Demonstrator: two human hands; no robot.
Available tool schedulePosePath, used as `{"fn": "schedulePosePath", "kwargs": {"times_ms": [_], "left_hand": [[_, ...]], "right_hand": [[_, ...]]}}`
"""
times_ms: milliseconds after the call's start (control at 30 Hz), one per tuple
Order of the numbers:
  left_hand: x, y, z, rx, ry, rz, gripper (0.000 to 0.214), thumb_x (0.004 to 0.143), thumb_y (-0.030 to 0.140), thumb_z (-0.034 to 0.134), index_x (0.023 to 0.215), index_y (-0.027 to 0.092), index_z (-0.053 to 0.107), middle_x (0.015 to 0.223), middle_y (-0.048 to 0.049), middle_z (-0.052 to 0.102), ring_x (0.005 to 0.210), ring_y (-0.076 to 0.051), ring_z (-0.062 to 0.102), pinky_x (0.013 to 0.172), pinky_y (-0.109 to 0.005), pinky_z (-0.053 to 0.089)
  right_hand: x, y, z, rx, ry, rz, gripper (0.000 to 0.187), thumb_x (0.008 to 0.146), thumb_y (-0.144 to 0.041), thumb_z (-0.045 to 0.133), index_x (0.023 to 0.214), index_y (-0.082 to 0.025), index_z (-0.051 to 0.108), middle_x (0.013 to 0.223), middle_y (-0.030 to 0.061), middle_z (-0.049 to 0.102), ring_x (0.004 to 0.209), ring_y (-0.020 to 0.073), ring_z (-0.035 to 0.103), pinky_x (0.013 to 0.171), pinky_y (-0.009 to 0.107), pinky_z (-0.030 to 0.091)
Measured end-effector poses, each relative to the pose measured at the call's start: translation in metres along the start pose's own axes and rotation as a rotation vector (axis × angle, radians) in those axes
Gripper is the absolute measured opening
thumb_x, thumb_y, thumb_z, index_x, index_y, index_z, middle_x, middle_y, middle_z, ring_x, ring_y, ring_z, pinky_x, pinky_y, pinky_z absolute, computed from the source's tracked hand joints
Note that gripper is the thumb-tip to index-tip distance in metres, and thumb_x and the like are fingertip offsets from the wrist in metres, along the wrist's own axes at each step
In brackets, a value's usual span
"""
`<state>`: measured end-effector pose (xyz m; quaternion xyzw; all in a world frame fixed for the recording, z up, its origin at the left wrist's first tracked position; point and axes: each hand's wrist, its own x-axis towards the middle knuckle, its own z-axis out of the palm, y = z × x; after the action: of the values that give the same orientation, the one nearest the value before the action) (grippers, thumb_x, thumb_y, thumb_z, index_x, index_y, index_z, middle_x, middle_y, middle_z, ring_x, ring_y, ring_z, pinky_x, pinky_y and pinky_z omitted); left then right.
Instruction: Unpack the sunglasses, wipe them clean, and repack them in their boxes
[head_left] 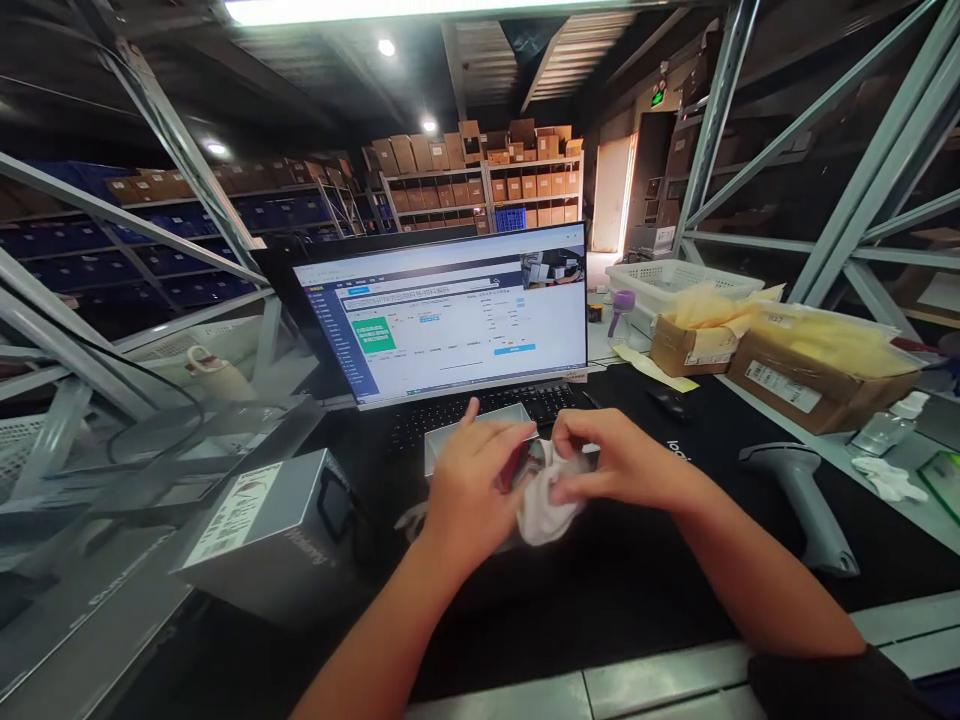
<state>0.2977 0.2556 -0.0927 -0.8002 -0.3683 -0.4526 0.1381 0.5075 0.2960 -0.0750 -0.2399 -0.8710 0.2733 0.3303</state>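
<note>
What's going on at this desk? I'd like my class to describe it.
A person is handling a crumpled white cloth-like item at a desk. The right hand pinches it; the left hand is close beside it, its grip unclear. Just beyond is a small open box, before a lit monitor. A grey box stands to the left, and a scanner lies to the right.

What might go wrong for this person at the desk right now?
The white cloth-like item is pinched in the right hand; it might slip or hide something small, though blur makes that hard to judge.
The open box overlaps the keyboard in this view, so a nudge could perhaps press keys.
The grey labelled box stands beside the left forearm, which might bump it.
</note>
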Motion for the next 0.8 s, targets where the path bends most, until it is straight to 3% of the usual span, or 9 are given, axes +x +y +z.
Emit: {"fn": "schedulePosePath", "kwargs": {"times_ms": [100, 167, 300, 400, 467, 567, 633, 667, 800], "left_hand": [[0.001, 0.001, 0.0, 0.001, -0.026, 0.012, 0.018, 0.084, 0.022, 0.065, 0.102, 0.019, 0.066, 0.094, -0.0055, 0.073, 0.085, -0.019, 0.069, 0.117, -0.057, 0.037], [0.002, -0.001, -0.003, -0.003, -0.006, -0.019, 0.015, 0.083, 0.022, 0.067, 0.098, 0.019, 0.066, 0.092, -0.0046, 0.073, 0.085, -0.018, 0.069, 0.118, -0.057, 0.036], [0.002, -0.006, -0.009, 0.003, 0.067, -0.138, 0.026, 0.077, 0.009, 0.062, 0.099, 0.021, 0.068, 0.094, -0.0003, 0.074, 0.088, -0.017, 0.069, 0.121, -0.058, 0.03], [0.001, -0.01, -0.007, -0.033, 0.092, -0.233, 0.03, 0.073, 0.007, 0.058, 0.096, 0.021, 0.069, 0.094, 0.0012, 0.074, 0.087, -0.016, 0.07, 0.121, -0.06, 0.029], [0.0, -0.012, -0.005, -0.048, 0.146, -0.293, 0.028, 0.072, 0.009, 0.058, 0.095, 0.021, 0.069, 0.091, 0.0014, 0.074, 0.083, -0.016, 0.07, 0.12, -0.058, 0.033], [-0.001, -0.017, -0.003, -0.008, 0.232, -0.367, 0.026, 0.072, 0.011, 0.059, 0.094, 0.021, 0.069, 0.087, 0.0019, 0.073, 0.079, -0.016, 0.07, 0.118, -0.056, 0.038], [-0.001, -0.019, -0.002, 0.053, 0.264, -0.394, 0.026, 0.072, 0.012, 0.059, 0.095, 0.021, 0.069, 0.086, 0.0017, 0.073, 0.081, -0.017, 0.07, 0.117, -0.055, 0.04], [-0.002, -0.019, -0.001, 0.083, 0.274, -0.405, 0.027, 0.073, 0.013, 0.059, 0.096, 0.021, 0.069, 0.086, 0.0014, 0.073, 0.082, -0.018, 0.071, 0.116, -0.055, 0.04], [-0.005, -0.02, 0.002, 0.13, 0.31, -0.465, 0.024, 0.075, 0.016, 0.061, 0.096, 0.022, 0.07, 0.087, 0.0002, 0.074, 0.081, -0.02, 0.071, 0.099, -0.044, 0.055]], "right_hand": [[0.0, -0.008, 0.015, -0.134, 0.086, 0.025, 0.034, 0.082, -0.027, 0.078, 0.071, -0.021, 0.046, 0.068, -0.0069, 0.052, 0.061, 0.0104, 0.043, 0.057, 0.023, 0.028], [0.001, -0.007, 0.016, -0.051, 0.078, -0.003, 0.03, 0.088, -0.026, 0.072, 0.073, -0.021, 0.046, 0.069, -0.0066, 0.051, 0.062, 0.0102, 0.043, 0.058, 0.023, 0.03], [0.004, 0.011, -0.001, 0.267, -0.008, -0.017, 0.024, 0.088, -0.029, 0.069, 0.076, -0.021, 0.05, 0.072, -0.0053, 0.05, 0.064, 0.0099, 0.044, 0.059, 0.022, 0.036], [0.005, 0.028, -0.02, 0.317, -0.019, 0.038, 0.028, 0.084, -0.033, 0.071, 0.071, -0.02, 0.051, 0.07, -0.005, 0.049, 0.061, 0.0098, 0.044, 0.057, 0.022, 0.036], [0.003, 0.035, -0.03, 0.238, 0.123, 0.077, 0.028, 0.084, -0.036, 0.07, 0.071, -0.021, 0.051, 0.068, -0.0046, 0.051, 0.06, 0.0108, 0.047, 0.056, 0.023, 0.038], [-0.001, 0.035, -0.036, -0.06, 0.603, 0.127, 0.019, 0.088, -0.034, 0.065, 0.08, -0.023, 0.053, 0.07, -0.0023, 0.059, 0.063, 0.0152, 0.057, 0.058, 0.026, 0.042], [-0.003, 0.028, -0.024, -0.287, 0.853, 0.103, 0.008, 0.092, -0.029, 0.061, 0.089, -0.024, 0.055, 0.08, 0.0023, 0.067, 0.076, 0.0208, 0.067, 0.066, 0.031, 0.049], [-0.004, 0.023, -0.013, -0.373, 0.891, 0.053, 0.003, 0.094, -0.026, 0.058, 0.094, -0.025, 0.056, 0.089, 0.0053, 0.071, 0.087, 0.0241, 0.071, 0.072, 0.034, 0.052], [-0.001, 0.004, 0.054, -0.522, 0.618, -0.296, 0.031, 0.096, -0.007, 0.042, 0.115, -0.025, 0.057, 0.132, 0.0109, 0.068, 0.135, 0.0274, 0.054, 0.111, 0.052, 0.046]]}}
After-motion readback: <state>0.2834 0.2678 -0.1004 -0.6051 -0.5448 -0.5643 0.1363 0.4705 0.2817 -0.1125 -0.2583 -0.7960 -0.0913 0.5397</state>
